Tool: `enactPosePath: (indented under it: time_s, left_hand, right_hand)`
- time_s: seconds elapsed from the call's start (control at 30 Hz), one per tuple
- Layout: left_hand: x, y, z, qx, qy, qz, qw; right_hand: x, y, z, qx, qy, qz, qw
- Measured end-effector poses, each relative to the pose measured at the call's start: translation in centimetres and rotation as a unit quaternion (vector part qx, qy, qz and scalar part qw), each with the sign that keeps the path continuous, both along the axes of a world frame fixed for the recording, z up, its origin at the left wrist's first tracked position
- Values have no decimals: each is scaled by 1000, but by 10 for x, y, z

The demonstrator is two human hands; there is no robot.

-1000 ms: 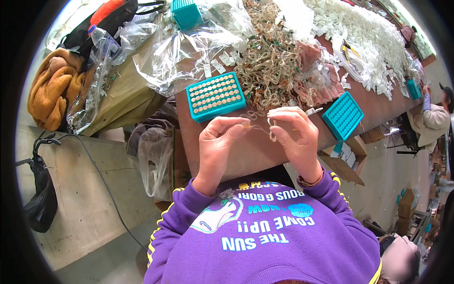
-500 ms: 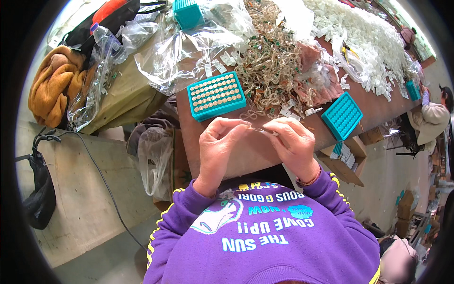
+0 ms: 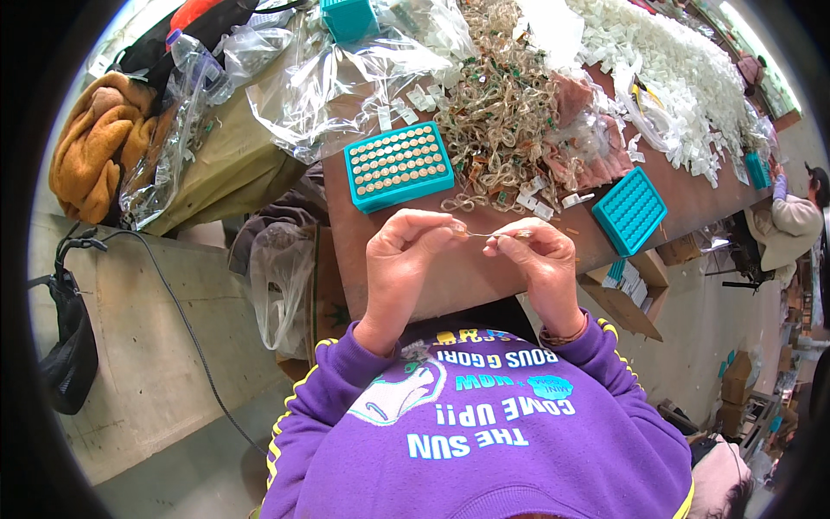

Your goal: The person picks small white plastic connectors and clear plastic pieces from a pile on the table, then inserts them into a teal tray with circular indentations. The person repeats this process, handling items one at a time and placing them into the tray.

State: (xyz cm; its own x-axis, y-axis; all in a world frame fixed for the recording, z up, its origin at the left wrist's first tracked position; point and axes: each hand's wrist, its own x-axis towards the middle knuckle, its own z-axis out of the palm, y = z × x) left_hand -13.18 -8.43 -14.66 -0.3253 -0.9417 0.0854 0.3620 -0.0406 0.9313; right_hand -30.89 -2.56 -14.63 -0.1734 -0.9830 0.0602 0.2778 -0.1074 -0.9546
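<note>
In front of my chest, over the table's near edge, a thin clear wire [image 3: 481,234] is stretched between my two hands. My left hand [image 3: 405,266] pinches one end between thumb and forefinger, where a small brownish bit shows at the fingertips. The other end sits in the pinch of my right hand [image 3: 548,270], with a small light piece at its fingertips, too small to make out. Just beyond lies a heap of tangled clear cords [image 3: 497,112] with green and brown bits. A teal tray [image 3: 402,192] with rows of round gold-coloured pieces stands beyond my left hand.
Another teal tray [image 3: 631,212] with rows of slots is at the table's right edge. A large pile of white plastic pieces [image 3: 683,95] covers the far right. Clear plastic film [image 3: 311,95] lies far left, an open cardboard box [image 3: 635,303] below right. Another person [image 3: 795,216] sits at right.
My right fingers have turned and closed, and the looped wire between my hands is now drawn straight. The view has shifted slightly.
</note>
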Motion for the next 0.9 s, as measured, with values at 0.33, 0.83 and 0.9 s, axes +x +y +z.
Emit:
enactPosePath:
  time_s: [0.33,0.83,0.9]
  left_hand:
    - [4,0,1,-195,-173,45,964]
    - [5,-7,1,-186,-213,-56,958]
    - [5,-9,1,-213,-241,-51,946]
  right_hand:
    - [-10,-14,16,-79,224,35,971]
    - [-30,-23,21,88,157,264,948]
    - [-29,-23,21,83,190,245,947]
